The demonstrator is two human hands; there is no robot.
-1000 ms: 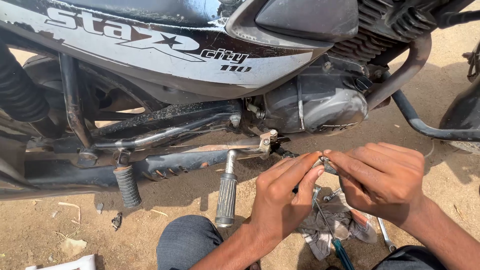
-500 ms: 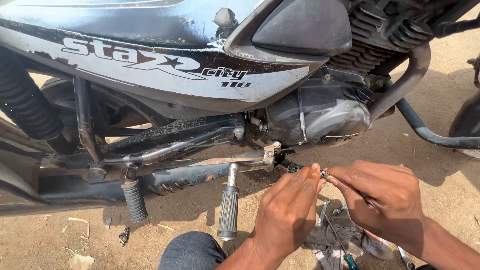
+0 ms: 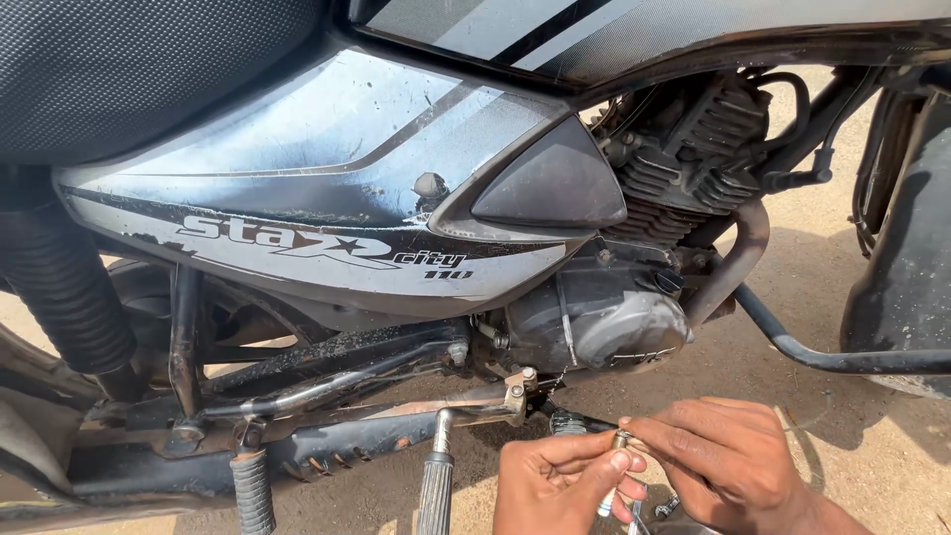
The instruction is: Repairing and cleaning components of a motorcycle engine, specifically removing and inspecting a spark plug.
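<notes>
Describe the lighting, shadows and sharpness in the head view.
Head view: hard sunlight, glare on the grey side panel and sandy ground; deep shadow under the motorcycle around the engine. Focus is sharp across the left hand, the right hand and the small metal part pinched between them.

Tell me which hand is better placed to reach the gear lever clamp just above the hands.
Probably the left hand. It sits almost directly below the gear lever clamp, while the right hand lies farther toward the exhaust pipe. Both hands pinch a small metal part between them, so one must let go first.
</notes>
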